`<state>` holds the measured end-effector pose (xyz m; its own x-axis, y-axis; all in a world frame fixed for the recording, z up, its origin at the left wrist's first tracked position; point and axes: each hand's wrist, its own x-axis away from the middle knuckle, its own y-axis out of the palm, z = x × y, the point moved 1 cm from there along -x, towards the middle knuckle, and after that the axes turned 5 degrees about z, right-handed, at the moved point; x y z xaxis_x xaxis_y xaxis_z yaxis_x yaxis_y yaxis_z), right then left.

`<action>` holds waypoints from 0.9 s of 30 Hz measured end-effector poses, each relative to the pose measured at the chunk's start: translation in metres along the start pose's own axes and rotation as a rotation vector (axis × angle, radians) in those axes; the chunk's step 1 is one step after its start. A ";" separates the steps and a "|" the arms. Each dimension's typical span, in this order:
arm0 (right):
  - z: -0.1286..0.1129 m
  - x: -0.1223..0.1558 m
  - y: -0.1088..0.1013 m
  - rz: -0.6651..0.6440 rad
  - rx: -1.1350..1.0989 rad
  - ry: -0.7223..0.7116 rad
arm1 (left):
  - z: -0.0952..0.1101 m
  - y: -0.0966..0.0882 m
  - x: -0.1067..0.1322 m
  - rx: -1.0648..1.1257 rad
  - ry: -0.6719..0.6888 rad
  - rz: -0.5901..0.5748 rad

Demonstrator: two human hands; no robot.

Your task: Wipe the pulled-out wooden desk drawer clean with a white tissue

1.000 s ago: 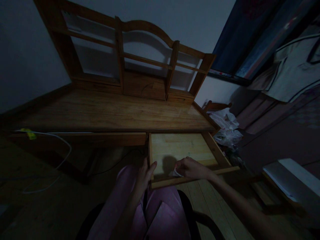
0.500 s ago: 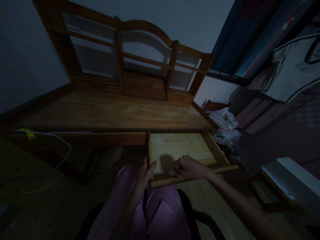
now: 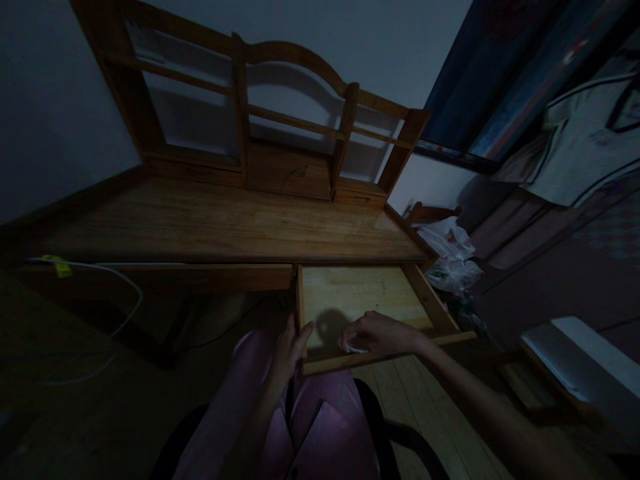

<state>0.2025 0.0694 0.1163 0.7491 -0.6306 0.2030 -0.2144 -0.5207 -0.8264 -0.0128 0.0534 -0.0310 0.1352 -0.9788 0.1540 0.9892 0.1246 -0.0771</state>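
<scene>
Two bare hands are at an open wooden drawer (image 3: pixel 360 293), which is pulled out from under the tabletop (image 3: pixel 225 223), right of centre. The left hand (image 3: pixel 293 347) is closed round the drawer's front left corner, at about 7 o'clock of the drawer. Its thumb is hooked over the rim and its fingers are hidden below. The right hand (image 3: pixel 383 333) lies inside the drawer against its front wall, at about 6 o'clock. Its fingers are curled and pinch a small white cloth (image 3: pixel 354 348) that rests on the drawer's pale bottom, with the hand's shadow just to 9 o'clock of it. A wooden hutch (image 3: pixel 240 113) with open shelves stands at the tabletop's 12 o'clock edge, against the wall. A white cable (image 3: pixel 123 287) with a yellow tag (image 3: pixel 56 265) hangs from the tabletop's front edge at 9 o'clock. Pale plastic bags (image 3: pixel 450 257) sit past the tabletop's end at 3 o'clock. Pink trousers (image 3: pixel 320 427) show below the drawer.
</scene>
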 end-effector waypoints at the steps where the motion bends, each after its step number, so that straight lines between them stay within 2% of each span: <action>1: 0.000 0.000 0.000 0.001 -0.002 -0.007 | 0.001 0.000 0.001 0.000 0.002 0.007; 7: 0.007 0.001 0.004 0.101 -0.015 0.010 | 0.004 0.000 0.001 -0.020 0.005 0.010; 11: 0.024 0.002 0.011 0.168 -0.191 0.065 | 0.003 0.001 0.000 0.001 0.007 -0.007; 14: 0.037 0.002 0.017 0.189 -0.359 0.164 | 0.003 0.001 -0.001 0.022 0.018 -0.016; 18: 0.045 0.003 0.022 0.205 -0.494 0.250 | 0.005 -0.001 0.001 -0.011 0.000 -0.015; 27: 0.040 0.004 0.018 0.145 -0.503 0.152 | 0.017 -0.001 0.006 -0.011 0.026 -0.012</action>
<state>0.2265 0.0809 0.0810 0.5984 -0.7731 0.2104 -0.6102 -0.6099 -0.5057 -0.0121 0.0498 -0.0135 0.1218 -0.9841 0.1294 0.9901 0.1112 -0.0863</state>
